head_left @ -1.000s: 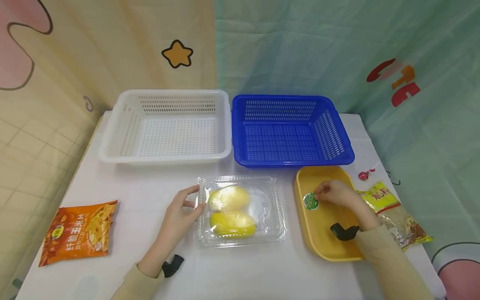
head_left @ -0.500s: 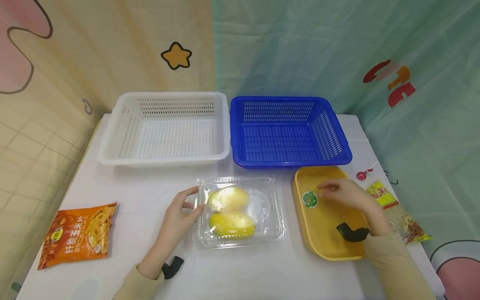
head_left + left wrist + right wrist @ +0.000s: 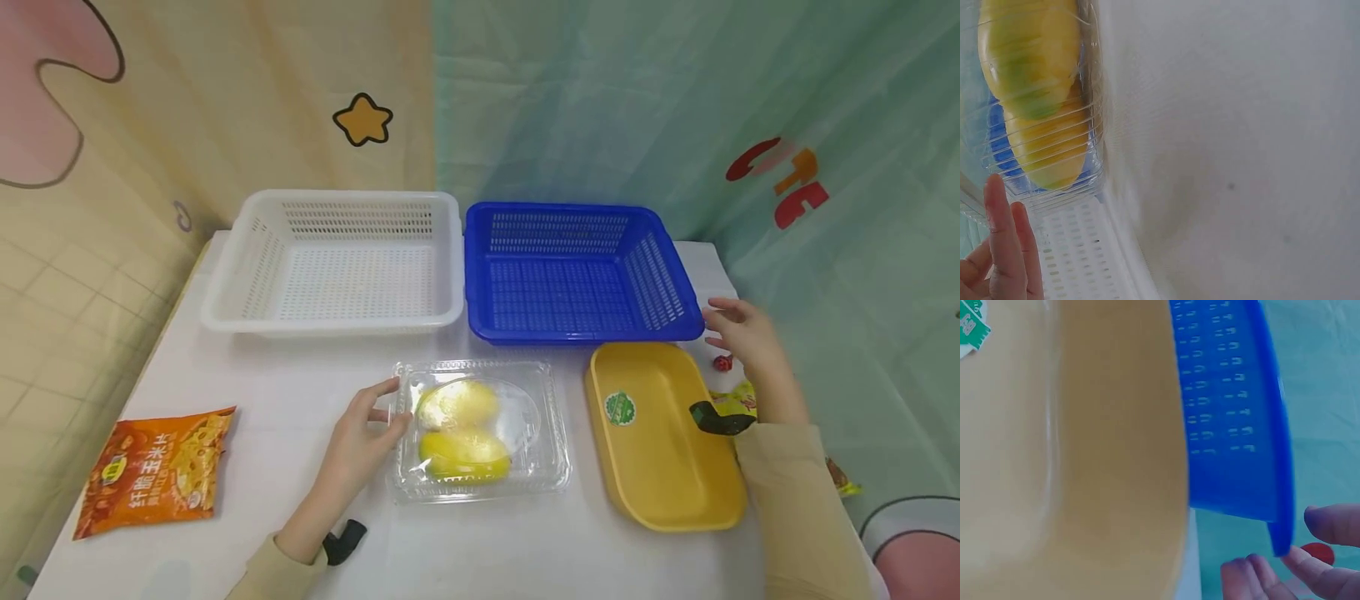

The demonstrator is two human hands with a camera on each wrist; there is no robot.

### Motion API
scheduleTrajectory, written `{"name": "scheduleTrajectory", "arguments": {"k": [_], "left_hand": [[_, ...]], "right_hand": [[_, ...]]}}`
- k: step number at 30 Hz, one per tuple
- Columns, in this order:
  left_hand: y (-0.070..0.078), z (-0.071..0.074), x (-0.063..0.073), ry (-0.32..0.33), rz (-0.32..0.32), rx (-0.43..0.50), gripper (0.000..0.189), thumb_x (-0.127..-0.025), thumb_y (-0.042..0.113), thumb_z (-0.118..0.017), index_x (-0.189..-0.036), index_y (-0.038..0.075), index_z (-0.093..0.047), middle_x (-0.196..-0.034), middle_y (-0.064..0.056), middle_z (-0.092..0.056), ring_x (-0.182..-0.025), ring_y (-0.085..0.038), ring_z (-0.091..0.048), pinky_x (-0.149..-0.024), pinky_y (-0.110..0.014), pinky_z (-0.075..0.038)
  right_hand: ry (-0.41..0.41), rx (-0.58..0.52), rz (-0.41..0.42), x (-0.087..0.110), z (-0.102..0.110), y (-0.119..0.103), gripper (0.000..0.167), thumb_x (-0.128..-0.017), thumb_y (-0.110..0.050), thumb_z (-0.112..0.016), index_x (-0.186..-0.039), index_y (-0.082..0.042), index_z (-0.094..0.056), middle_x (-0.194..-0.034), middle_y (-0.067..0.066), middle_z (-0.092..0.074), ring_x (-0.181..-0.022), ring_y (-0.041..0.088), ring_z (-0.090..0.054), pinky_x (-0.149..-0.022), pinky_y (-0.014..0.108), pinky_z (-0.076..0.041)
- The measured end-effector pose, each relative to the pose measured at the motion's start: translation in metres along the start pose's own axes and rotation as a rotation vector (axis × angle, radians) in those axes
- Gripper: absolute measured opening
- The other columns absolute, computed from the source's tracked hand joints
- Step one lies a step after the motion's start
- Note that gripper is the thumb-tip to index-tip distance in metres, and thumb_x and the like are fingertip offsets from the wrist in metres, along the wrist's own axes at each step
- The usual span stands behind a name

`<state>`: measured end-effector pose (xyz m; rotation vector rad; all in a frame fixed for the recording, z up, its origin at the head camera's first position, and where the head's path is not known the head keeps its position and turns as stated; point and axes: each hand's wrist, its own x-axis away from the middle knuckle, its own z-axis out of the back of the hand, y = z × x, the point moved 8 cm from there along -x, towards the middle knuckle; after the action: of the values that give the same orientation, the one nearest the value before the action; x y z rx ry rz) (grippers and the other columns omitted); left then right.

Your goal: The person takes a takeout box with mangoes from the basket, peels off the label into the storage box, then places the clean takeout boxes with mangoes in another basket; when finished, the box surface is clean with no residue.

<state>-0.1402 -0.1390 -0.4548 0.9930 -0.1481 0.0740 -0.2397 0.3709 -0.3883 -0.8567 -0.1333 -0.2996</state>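
My left hand (image 3: 360, 442) rests at the left edge of a clear plastic clamshell box (image 3: 536, 421), thumb and fingertips against its rim. Inside the box lie two yellow mangoes (image 3: 457, 406), tinged green in the left wrist view, where my fingers (image 3: 1005, 250) look straight beside the box. With its fingers spread and slightly bent, my right hand (image 3: 757, 342) is at the right front corner of the blue basket (image 3: 585, 337); nothing shows in its grasp. Just below those fingers, a small red wrapped candy (image 3: 722, 363) lies on the table.
In front of the blue basket stands a yellow tub (image 3: 660, 517) with a green round sticker (image 3: 619, 408). A white basket (image 3: 337, 325) is at the back left. An orange snack bag (image 3: 157, 471) lies left; a yellow-green food packet (image 3: 738, 397) is partly hidden under my right arm.
My right hand has left the yellow tub and moved back and right to the blue basket's corner. The left hand and the clear box have stayed in place.
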Motion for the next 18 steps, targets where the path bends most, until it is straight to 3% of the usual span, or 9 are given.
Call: {"name": "scheduleTrajectory", "arguments": {"k": [2,6,9,11,15,18], "left_hand": [[0.0,0.0,0.0,-0.004,-0.001,-0.004,0.055,-0.093,0.022,-0.066,-0.144,0.014,-0.048,-0.145,-0.007,-0.051,-0.109,-0.028,-0.059,-0.074,-0.028,-0.053],[0.0,0.0,-0.002,-0.036,-0.005,0.021,0.054,-0.092,0.021,-0.067,-0.142,0.013,-0.049,-0.145,-0.008,-0.05,-0.109,-0.029,-0.06,-0.072,-0.027,-0.057],[-0.001,0.002,-0.003,-0.059,0.004,0.056,0.054,-0.09,0.018,-0.069,-0.141,0.013,-0.05,-0.145,-0.008,-0.05,-0.109,-0.03,-0.059,-0.069,-0.026,-0.058],[-0.002,0.003,-0.004,-0.06,0.007,0.07,0.054,-0.089,0.016,-0.07,-0.14,0.014,-0.052,-0.144,-0.006,-0.051,-0.108,-0.03,-0.059,-0.067,-0.024,-0.058],[0.002,0.008,-0.004,-0.028,-0.013,0.117,0.053,-0.087,0.013,-0.073,-0.136,0.016,-0.055,-0.138,-0.004,-0.055,-0.099,-0.026,-0.06,-0.064,-0.023,-0.057],[0.009,0.013,-0.003,-0.02,-0.027,0.17,0.052,-0.086,0.014,-0.074,-0.135,0.018,-0.056,-0.135,-0.002,-0.057,-0.091,-0.021,-0.062,-0.064,-0.025,-0.058]], "right_hand": [[-0.009,-0.028,-0.031,-0.008,-0.005,0.006,0.068,-0.104,-0.043,-0.038,-0.153,0.002,-0.025,-0.147,0.034,-0.038,-0.123,0.038,-0.051,-0.083,0.02,-0.055],[0.013,-0.087,-0.103,-0.017,-0.013,0.021,0.069,-0.102,-0.045,-0.041,-0.155,-0.004,-0.025,-0.147,0.03,-0.041,-0.115,0.032,-0.057,-0.104,0.048,-0.045],[0.061,-0.126,-0.158,-0.02,-0.014,0.03,0.067,-0.1,-0.047,-0.048,-0.154,-0.01,-0.031,-0.138,0.022,-0.05,-0.099,0.018,-0.061,-0.102,0.044,-0.05],[0.076,-0.134,-0.167,-0.021,-0.014,0.03,0.067,-0.099,-0.048,-0.05,-0.153,-0.012,-0.034,-0.132,0.016,-0.053,-0.092,0.011,-0.061,-0.097,0.034,-0.054],[0.051,-0.146,-0.176,-0.021,-0.015,0.025,0.069,-0.099,-0.05,-0.049,-0.155,-0.013,-0.03,-0.125,0.007,-0.052,-0.086,0.001,-0.06,-0.083,0.016,-0.054],[0.027,-0.152,-0.188,-0.021,-0.016,0.022,0.07,-0.099,-0.049,-0.048,-0.156,-0.014,-0.027,-0.12,0.002,-0.05,-0.083,0.0,-0.059,-0.076,0.01,-0.052]]}}
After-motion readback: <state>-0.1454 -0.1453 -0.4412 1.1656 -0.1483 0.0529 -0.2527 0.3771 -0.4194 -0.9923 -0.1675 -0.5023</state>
